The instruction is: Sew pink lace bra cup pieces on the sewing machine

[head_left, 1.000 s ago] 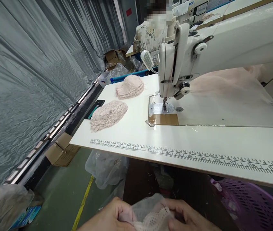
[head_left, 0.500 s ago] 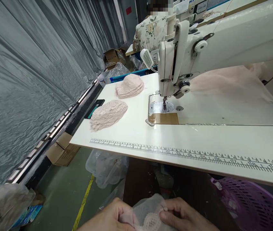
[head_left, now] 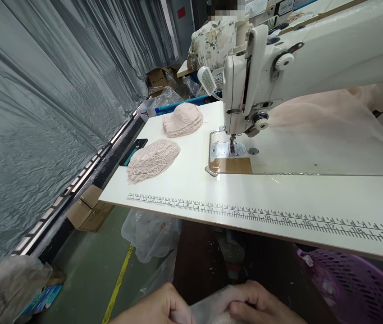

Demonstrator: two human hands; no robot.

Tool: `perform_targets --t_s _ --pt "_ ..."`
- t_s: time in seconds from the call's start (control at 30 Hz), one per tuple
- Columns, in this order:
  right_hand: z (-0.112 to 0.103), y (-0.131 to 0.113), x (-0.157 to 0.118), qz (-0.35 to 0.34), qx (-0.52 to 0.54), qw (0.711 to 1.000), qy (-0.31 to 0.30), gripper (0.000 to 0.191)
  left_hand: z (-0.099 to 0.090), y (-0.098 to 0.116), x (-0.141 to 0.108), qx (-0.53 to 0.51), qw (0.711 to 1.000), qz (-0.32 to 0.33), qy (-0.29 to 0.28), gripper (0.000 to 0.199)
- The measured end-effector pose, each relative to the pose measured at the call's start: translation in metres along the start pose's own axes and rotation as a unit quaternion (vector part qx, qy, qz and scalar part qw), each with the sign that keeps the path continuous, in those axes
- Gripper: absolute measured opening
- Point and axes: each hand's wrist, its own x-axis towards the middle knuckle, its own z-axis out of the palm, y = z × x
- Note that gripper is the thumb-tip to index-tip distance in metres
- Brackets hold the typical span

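One long grey curtain (head_left: 43, 90) hung down the far left, with a plastic-wrapped bundle (head_left: 14, 283) on the floor at its lower end. Next came a closed cardboard box (head_left: 88, 211), then a strip of yellow tape (head_left: 119, 283) on the green floor. On the left end of the white table (head_left: 191, 182) lay a dark, flat object (head_left: 137, 145), partly covered by a fanned stack of pink lace pieces (head_left: 154, 161). Below the table's edge hung a clear plastic bag (head_left: 152, 231).

The left hand (head_left: 162, 306), cut off by the bottom border, was closed on one end of a sheer pale cloth (head_left: 208, 308). That cloth was stretched between both hands, in front of the table and below its edge, a little lace showing at the bottom. Farther back sat a domed pink stack (head_left: 183, 119), and beyond it a person in a floral top (head_left: 212, 42). The sewing machine (head_left: 234, 90) stood over its metal plate. The right hand (head_left: 261, 303) pinched the cloth's other end between thumb and fingers. Farther right, pinkish fabric (head_left: 330, 112) lay behind the machine's arm, and a purple basket (head_left: 363, 283) sat under the table.
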Motion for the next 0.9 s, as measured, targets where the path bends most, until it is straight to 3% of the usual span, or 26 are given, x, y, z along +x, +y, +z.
perform_targets --t_s 0.2,0.33,0.47,0.57,0.7,0.9 --pt "-0.004 0.000 -0.007 0.037 -0.076 0.996 0.027 0.047 -0.001 -0.004 0.000 0.003 1.000 -0.012 0.015 0.022" --pt "-0.008 -0.007 -0.016 0.104 -0.137 0.984 0.039 0.073 -0.002 -0.006 0.001 0.014 1.000 -0.002 0.013 0.023" --pt "-0.009 -0.008 -0.021 0.092 -0.130 0.987 0.032 0.088 -0.005 -0.010 0.001 0.024 1.000 0.001 0.016 0.026" --pt "-0.009 -0.004 -0.024 0.120 -0.126 0.982 0.078 0.084 -0.006 -0.010 -0.001 0.028 0.999 -0.008 0.014 0.031" --pt "-0.007 -0.002 -0.021 0.118 -0.041 0.992 0.021 0.082 -0.005 -0.006 -0.001 0.033 0.999 -0.015 0.016 0.039" --pt "-0.002 -0.002 -0.010 0.070 -0.011 0.997 0.029 0.042 -0.002 0.002 -0.001 0.020 0.999 -0.025 0.022 0.040"
